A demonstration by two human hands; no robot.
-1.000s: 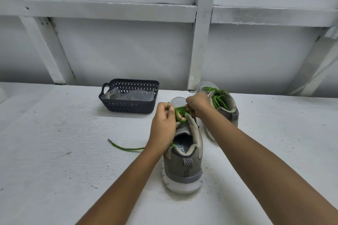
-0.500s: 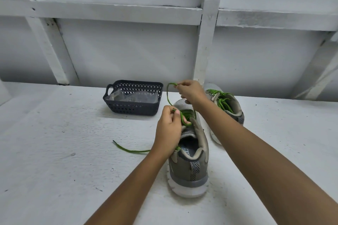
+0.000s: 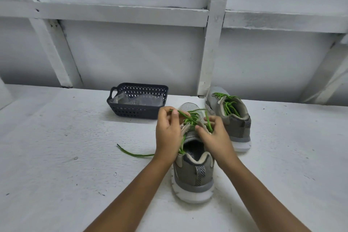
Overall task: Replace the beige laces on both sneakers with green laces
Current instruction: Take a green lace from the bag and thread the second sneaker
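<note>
A grey sneaker [image 3: 194, 173] stands heel toward me in the middle of the white table. A green lace [image 3: 190, 118] runs through its eyelets. My left hand [image 3: 168, 133] pinches one strand of that lace over the left side of the tongue. My right hand [image 3: 214, 135] grips another strand on the right side. A loose lace end [image 3: 131, 153] trails left on the table. A second grey sneaker [image 3: 235, 118] with green laces stands behind and to the right.
A dark plastic basket [image 3: 120, 107] holding clear plastic wrap sits at the back, left of the shoes. A white wall with beams [image 3: 212, 43] rises directly behind the table.
My right hand has come down from above the shoe toe to the shoe's right side, drawing the lace with it. My left hand has stayed at the tongue.
</note>
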